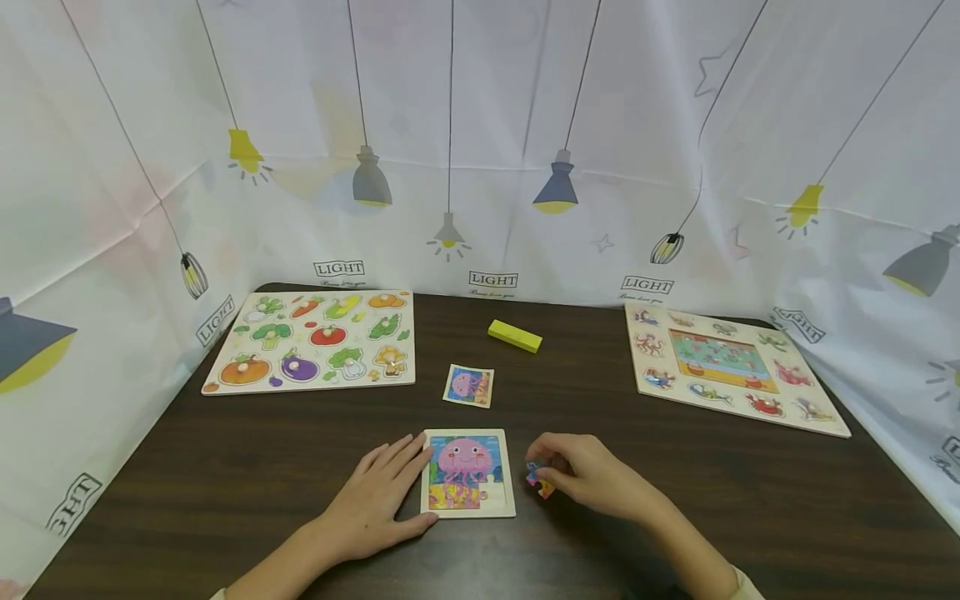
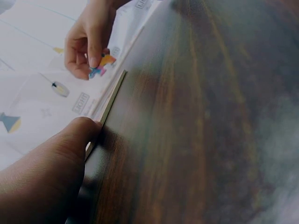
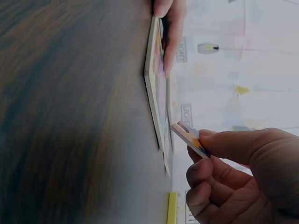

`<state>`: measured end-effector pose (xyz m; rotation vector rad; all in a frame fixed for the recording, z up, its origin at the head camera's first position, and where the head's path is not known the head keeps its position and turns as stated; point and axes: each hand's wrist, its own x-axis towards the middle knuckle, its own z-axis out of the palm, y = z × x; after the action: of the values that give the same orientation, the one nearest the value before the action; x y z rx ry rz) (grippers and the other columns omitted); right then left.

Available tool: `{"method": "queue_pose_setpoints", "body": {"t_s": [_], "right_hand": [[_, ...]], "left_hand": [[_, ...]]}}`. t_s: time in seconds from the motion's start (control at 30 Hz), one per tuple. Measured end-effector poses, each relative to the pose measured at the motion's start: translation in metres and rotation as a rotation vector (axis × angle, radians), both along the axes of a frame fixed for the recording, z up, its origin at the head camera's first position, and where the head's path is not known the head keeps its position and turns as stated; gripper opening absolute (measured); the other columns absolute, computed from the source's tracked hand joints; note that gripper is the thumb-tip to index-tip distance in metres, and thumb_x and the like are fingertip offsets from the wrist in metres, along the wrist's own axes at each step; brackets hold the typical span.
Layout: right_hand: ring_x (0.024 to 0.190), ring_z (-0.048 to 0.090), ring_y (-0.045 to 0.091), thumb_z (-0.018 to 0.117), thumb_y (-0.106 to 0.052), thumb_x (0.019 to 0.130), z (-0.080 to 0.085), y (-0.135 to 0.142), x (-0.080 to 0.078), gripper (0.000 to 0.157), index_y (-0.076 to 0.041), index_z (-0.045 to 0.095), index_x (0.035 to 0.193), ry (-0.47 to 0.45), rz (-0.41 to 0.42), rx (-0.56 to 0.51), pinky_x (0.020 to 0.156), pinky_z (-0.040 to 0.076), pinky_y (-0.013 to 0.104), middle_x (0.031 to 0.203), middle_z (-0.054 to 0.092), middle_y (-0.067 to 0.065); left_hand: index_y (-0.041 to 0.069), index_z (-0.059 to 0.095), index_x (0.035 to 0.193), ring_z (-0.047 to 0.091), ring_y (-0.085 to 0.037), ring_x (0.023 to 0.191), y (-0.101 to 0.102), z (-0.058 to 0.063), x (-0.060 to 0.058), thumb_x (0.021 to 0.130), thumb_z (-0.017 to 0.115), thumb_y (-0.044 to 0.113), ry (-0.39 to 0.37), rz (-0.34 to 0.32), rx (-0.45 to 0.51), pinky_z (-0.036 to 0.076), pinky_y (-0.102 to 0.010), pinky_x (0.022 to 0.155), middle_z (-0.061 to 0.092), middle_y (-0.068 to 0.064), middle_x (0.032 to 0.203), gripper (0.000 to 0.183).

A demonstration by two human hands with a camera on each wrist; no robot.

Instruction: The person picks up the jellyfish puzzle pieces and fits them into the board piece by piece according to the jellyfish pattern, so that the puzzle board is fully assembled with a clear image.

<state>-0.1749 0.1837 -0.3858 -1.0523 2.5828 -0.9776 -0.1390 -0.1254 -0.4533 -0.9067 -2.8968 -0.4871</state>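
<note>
A small square jigsaw puzzle [image 1: 467, 475] with a pink jellyfish lies on the dark table in a pale wooden frame. Its lower right corner shows a bare gap in the picture. My left hand [image 1: 375, 500] rests along the frame's left side, fingers extended, thumb at the bottom left corner. Just right of the frame, my right hand [image 1: 581, 475] pinches a jigsaw piece [image 1: 539, 481] coloured blue, pink and orange between thumb and fingers. In the right wrist view the piece [image 3: 190, 139] is held tilted above the table, its edge toward the puzzle.
Behind the puzzle lies a jellyfish picture card [image 1: 468, 386], with a yellow block [image 1: 514, 336] farther back. A vegetable peg board [image 1: 315, 342] sits at the back left, a sea-animal board [image 1: 731, 367] at the back right. A printed cloth [image 1: 480, 125] hangs around the table.
</note>
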Motion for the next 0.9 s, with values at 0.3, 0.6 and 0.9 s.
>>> {"method": "queue_pose_setpoints", "body": {"t_s": [0.3, 0.6, 0.9], "right_hand": [[0.062, 0.054, 0.004, 0.06, -0.009, 0.089, -0.007, -0.014, -0.001, 0.018, -0.007, 0.06, 0.107, -0.053, 0.035, -0.013, 0.056, 0.048, 0.022, 0.08, 0.061, -0.004], [0.057, 0.057, 0.005, 0.06, -0.007, 0.088, -0.016, -0.027, 0.001, 0.019, -0.008, 0.058, 0.107, -0.076, 0.117, -0.058, 0.054, 0.048, 0.021, 0.072, 0.058, -0.002], [0.06, 0.047, 0.001, 0.065, -0.008, 0.085, -0.024, -0.034, 0.0, 0.019, -0.013, 0.06, 0.103, 0.007, 0.124, -0.043, 0.055, 0.045, 0.019, 0.073, 0.054, -0.01]], "left_hand": [[0.011, 0.027, 0.145, 0.016, -0.022, 0.137, 0.001, 0.002, 0.0, 0.086, 0.038, 0.066, -0.006, -0.005, -0.005, 0.015, -0.048, 0.107, 0.021, -0.005, 0.15, 0.082], [0.012, 0.028, 0.145, 0.016, -0.022, 0.137, 0.0, 0.002, 0.0, 0.086, 0.039, 0.065, 0.0, -0.002, -0.008, 0.015, -0.048, 0.107, 0.022, -0.005, 0.15, 0.081], [0.011, 0.028, 0.145, 0.017, -0.021, 0.137, 0.0, 0.002, 0.001, 0.086, 0.039, 0.065, 0.008, 0.001, -0.004, 0.015, -0.047, 0.107, 0.021, -0.005, 0.15, 0.081]]}}
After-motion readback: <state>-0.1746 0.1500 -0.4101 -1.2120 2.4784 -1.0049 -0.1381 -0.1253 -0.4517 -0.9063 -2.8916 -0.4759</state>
